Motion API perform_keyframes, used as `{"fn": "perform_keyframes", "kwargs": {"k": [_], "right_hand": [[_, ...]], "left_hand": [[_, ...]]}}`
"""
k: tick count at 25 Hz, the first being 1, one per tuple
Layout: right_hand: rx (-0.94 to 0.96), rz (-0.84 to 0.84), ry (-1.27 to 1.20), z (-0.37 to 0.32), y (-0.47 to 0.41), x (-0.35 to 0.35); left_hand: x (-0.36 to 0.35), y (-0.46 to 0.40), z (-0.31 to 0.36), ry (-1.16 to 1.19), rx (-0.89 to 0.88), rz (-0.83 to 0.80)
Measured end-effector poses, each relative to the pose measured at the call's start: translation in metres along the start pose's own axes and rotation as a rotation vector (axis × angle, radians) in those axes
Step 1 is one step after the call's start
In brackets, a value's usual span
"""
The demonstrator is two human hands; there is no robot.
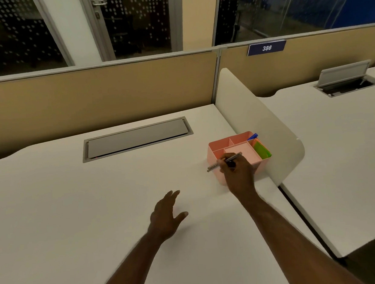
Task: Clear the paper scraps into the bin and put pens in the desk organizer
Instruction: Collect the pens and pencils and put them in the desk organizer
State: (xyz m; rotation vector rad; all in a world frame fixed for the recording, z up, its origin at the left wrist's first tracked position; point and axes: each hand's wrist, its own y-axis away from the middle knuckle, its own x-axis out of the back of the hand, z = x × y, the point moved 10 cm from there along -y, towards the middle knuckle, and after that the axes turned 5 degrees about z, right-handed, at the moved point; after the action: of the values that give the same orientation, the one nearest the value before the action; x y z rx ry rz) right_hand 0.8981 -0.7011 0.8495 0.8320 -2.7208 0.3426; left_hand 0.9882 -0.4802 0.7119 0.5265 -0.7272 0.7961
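A pink desk organizer [222,144] with several compartments stands at the right side of the white desk [75,205], against the side divider. A blue pen [253,136] and green and orange sticky notes [262,150] lie in its right compartments. My right hand [237,171] hovers over the organizer's near edge, shut on a dark grey pen [224,161] held almost level, tip pointing left. My left hand [168,214] hovers open above the middle of the desk, fingers spread, holding nothing. No paper scraps or bin are in view.
A closed grey cable hatch [137,137] is set into the desk at the back. A white curved divider [258,123] separates this desk from the neighbouring one, which has an open cable hatch [346,79]. Tan partition panels [90,97] run along the back.
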Motion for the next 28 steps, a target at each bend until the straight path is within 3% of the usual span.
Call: {"fn": "perform_keyframes", "kwargs": {"k": [2,4,11,15,18,24,28], "right_hand": [[0.012,0.134,0.082,0.002,-0.014,0.017],[0.002,0.164,0.129,0.007,-0.022,0.017],[-0.065,0.187,0.378,0.024,-0.038,-0.009],[-0.188,0.114,0.527,0.047,-0.051,-0.016],[-0.163,0.059,0.574,0.044,-0.057,-0.017],[-0.118,0.197,0.260,0.026,-0.028,0.016],[0.067,0.222,0.319,0.022,0.065,0.038]], "left_hand": [[-0.020,0.000,-0.035,-0.273,0.049,-0.158],[-0.035,0.005,-0.056,-0.364,0.062,-0.264],[-0.035,0.007,-0.063,-0.309,0.029,-0.225],[-0.033,0.008,-0.066,-0.314,0.023,-0.212],[-0.032,0.010,-0.069,-0.342,0.013,-0.216],[-0.030,0.011,-0.066,-0.343,-0.003,-0.218],[-0.024,0.013,-0.060,-0.384,-0.004,-0.226]]}}
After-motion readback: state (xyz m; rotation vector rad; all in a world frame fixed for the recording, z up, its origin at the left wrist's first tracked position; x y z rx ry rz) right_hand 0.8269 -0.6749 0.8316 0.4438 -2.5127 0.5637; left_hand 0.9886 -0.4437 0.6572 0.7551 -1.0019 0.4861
